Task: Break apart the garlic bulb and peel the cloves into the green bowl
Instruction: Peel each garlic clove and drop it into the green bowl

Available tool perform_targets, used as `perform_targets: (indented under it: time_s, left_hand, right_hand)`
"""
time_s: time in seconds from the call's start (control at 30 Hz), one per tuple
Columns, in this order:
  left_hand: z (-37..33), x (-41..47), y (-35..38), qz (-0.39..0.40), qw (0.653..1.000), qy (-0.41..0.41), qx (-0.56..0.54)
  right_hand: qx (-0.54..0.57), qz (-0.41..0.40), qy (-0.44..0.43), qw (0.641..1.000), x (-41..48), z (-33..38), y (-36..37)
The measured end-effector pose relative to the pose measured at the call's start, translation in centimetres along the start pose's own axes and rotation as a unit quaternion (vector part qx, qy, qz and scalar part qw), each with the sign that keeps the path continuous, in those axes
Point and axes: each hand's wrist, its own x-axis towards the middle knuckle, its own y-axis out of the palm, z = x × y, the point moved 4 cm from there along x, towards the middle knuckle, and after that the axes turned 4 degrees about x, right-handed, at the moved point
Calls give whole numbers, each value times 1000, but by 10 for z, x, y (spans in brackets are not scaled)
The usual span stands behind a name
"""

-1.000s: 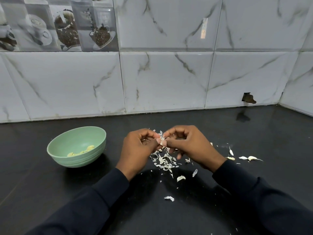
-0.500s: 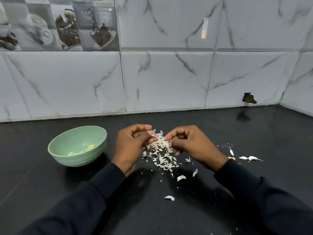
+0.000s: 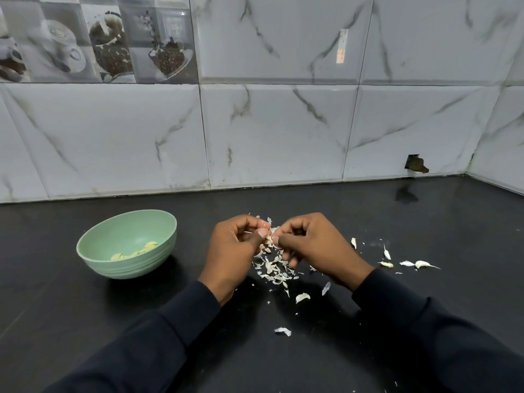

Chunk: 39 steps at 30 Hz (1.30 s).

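Over the black counter my left hand [image 3: 232,251] and my right hand [image 3: 314,245] meet fingertip to fingertip, both pinching a small garlic clove [image 3: 270,235] that their fingers mostly hide. A heap of white garlic skins [image 3: 273,269] lies right under them. The green bowl [image 3: 127,243] stands to the left of my left hand, with several pale peeled cloves [image 3: 136,251] in its bottom. An unpeeled clove [image 3: 422,264] lies on the counter to the right of my right hand.
Loose skin flakes [image 3: 302,297] are scattered in front of the heap, and more [image 3: 387,253] to the right. The marble-tiled wall [image 3: 269,131] closes the counter at the back and at the far right corner. A chipped hole [image 3: 415,164] shows in the tile.
My hands drew a little apart half a second ago and have come back together on the clove. The bowl and the loose clove have not moved.
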Motion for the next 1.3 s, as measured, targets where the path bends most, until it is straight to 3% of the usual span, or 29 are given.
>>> perform_targets:
  time_s: [0.7, 1.03, 1.13, 1.3]
  left_hand:
    - [-8, -2, -1, 2, 1000, -26, -8]
    - [-13, -2, 1, -3, 996, -31, -89]
    - [-15, -1, 0, 16, 987, -53, -152]
    - [-11, -3, 1, 62, 961, -120, -240]
  right_hand:
    - [-134, -44, -62, 988, -3, 9, 3]
    - [-14, -75, -49, 996, -3, 8, 4]
    - [42, -77, -38, 995, -2, 7, 2]
    - [42, -72, -39, 996, -1, 5, -4]
